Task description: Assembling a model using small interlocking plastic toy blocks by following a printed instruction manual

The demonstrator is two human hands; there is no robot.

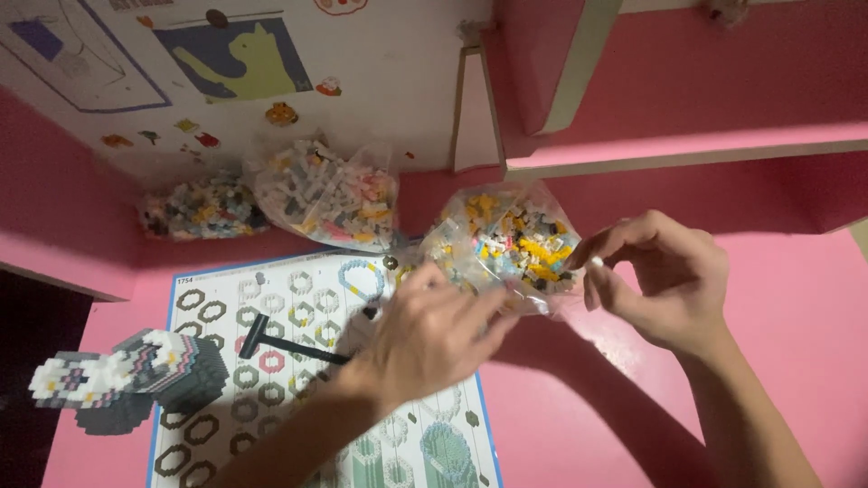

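A partly built block model (pixel 127 375) in grey and white stands at the left edge of the instruction sheet (pixel 298 361), so a good share of the build looks done, though loose pieces fill three bags. The left hand (pixel 429 339) grips the near side of the clear bag of mixed blocks (pixel 511 248) on the pink desk (pixel 723 361). The right hand (pixel 660 280) pinches a tiny white piece (pixel 597 262) between thumb and fingertips, probably a block. A small black hammer (pixel 280 342) lies on the sheet; two more bags (pixel 330 194) rest behind.
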